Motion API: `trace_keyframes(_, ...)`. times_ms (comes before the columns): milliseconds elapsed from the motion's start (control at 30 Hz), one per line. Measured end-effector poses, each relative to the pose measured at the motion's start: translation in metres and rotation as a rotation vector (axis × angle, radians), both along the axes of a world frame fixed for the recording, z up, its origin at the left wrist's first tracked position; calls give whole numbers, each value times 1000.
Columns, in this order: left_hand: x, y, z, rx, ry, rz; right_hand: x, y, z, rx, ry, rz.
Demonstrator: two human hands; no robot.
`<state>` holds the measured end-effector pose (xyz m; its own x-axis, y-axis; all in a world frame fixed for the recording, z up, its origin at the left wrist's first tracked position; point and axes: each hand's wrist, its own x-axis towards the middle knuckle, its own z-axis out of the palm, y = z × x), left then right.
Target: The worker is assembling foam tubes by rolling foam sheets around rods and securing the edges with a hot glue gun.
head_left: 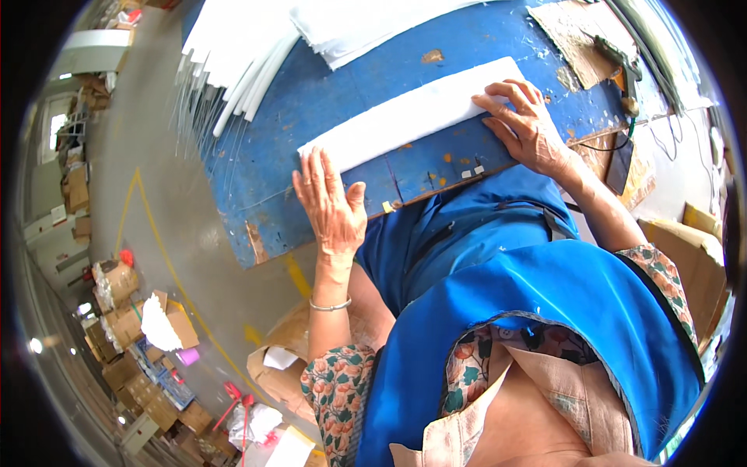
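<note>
A long white strip of soft foam-like or cloth-like material (pixel 412 117) lies slantwise on the worn blue table (pixel 264 167) in front of me. My left hand (pixel 331 202) is open, its straight fingertips touching the strip's left end and its thumb held apart. At the other end, my right hand (pixel 525 128) rests with bent, spread fingers on the strip's near edge, close to the right corner. Neither hand is wrapped round it.
Thin white tubes or rods (pixel 253 82) and white sheets (pixel 350 31) lie at the table's far side. At far right, a gun-shaped corded tool (pixel 618 58) lies by cardboard (pixel 572 39). An open carton (pixel 272 366) stands below left; more boxes (pixel 140 389) line the floor.
</note>
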<state>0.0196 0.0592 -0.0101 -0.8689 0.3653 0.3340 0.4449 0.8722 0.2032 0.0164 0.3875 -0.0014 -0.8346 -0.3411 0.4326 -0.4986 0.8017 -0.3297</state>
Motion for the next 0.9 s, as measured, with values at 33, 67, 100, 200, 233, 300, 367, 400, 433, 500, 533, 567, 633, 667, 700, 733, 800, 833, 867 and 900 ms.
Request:
trace_keyframes(33,-2,-1,2,11,43,4,0,0,0,3,9,0)
trace_keyframes(67,-3,-2,9,8,136,21,0,0,0,-3,2,-1)
trace_keyframes(100,-3,-6,15,6,229,39,0,0,0,-8,-4,-1)
trace_keyframes(200,11,-17,15,74,401,-40,0,0,0,-17,-16,-5)
trace_keyframes(233,16,-15,13,80,361,-69,0,0,1,-19,-18,-7)
trace_keyframes(300,17,-12,8,27,271,-43,0,0,1,-20,-15,1)
trace_keyframes(367,12,-12,3,21,152,-16,0,0,1,-18,-15,4)
trace_keyframes(400,11,-14,0,6,143,-21,-1,1,0,-15,-15,4)
trace_keyframes(433,10,-16,-3,-10,134,-25,-1,1,0,-13,-16,3)
trace_keyframes(500,8,-16,-4,-21,125,-27,-1,0,1,-14,-16,2)
trace_keyframes(533,6,-14,-1,-18,125,-23,-1,-1,2,-14,-16,1)
trace_keyframes(567,5,-12,0,-15,124,-20,-1,-1,2,-15,-19,0)
trace_keyframes(633,3,-13,2,-33,105,-25,-1,-1,2,-16,-24,-1)
trace_keyframes(667,1,-14,2,-40,94,-27,-1,0,2,-15,-21,0)
trace_keyframes(700,0,-15,0,-19,80,-26,-1,0,1,-15,-18,1)
trace_keyframes(733,-2,-18,-2,2,65,-25,-1,1,0,-14,-16,1)
trace_keyframes(800,-4,-20,-4,89,28,-24,-1,1,1,-15,-25,-2)
trace_keyframes(833,-3,-21,-4,84,34,-18,-1,0,2,-16,-30,-4)
trace_keyframes(867,-4,-20,-5,83,44,-20,-1,1,2,-18,-21,-3)
trace_keyframes(900,-4,-20,-4,81,53,-21,-2,1,0,-21,-13,-3)
